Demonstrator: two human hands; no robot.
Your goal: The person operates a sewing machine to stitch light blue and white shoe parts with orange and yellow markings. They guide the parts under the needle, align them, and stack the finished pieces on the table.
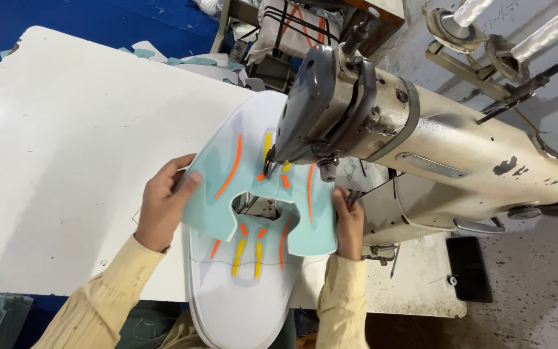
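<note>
A light blue shaped panel (247, 194) with orange and yellow stripes lies under the head of a cream sewing machine (382, 129). My left hand (163, 207) grips the panel's left edge, thumb on top. At the panel's right edge my right hand (349, 220) pinches it close to the machine's base. Beneath the panel lies a white oval template (240, 304) with matching stripes, reaching past the table's front edge toward me. The needle area is hidden behind the machine head.
The white table (66, 161) spreads out to the left. Blue floor or cloth (98, 19) lies beyond it. Thread spools (537, 32) stand on a rack at the top right. Cut pieces (182, 61) pile up at the table's far edge.
</note>
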